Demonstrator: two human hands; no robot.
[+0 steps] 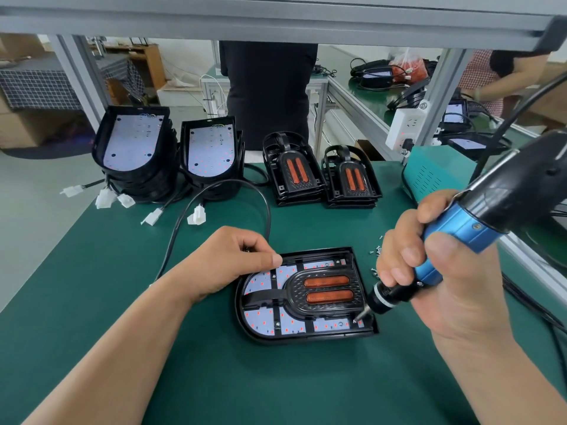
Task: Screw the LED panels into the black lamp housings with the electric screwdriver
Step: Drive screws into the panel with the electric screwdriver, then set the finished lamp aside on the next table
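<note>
Right hand (429, 271) is up over the near right corner of the lamp housing (294, 339), and its grip is wrapped tight round the blue barrel of the electric screwdriver (478, 222), fingers curled on the far side, thumb along the near side. The tool is tilted, bit down, and the tip sits right at the corner of the LED panel (260, 320), which lies inside that housing under a black frame with two orange strips (325, 289). The housing lies flat on the green counter (214, 378), front and centre, rounded end to the left. Over to the left hand (233, 259): it sits at the housing's far edge, thumb tip on the rim, fingers curled under, and whether that grip has hold of anything beneath I cannot tell. A scatter of small screws (376, 251) lies just beyond the housing's far right corner. Further back, two stacks of housings with panels (132, 148) stand on the left, white connectors (196, 216) trailing from them, and a black cable (233, 185) loops from there toward the left hand. Beside them sit two stacks of black frames (291, 170), and a teal box (435, 173) stands at the right edge.
</note>
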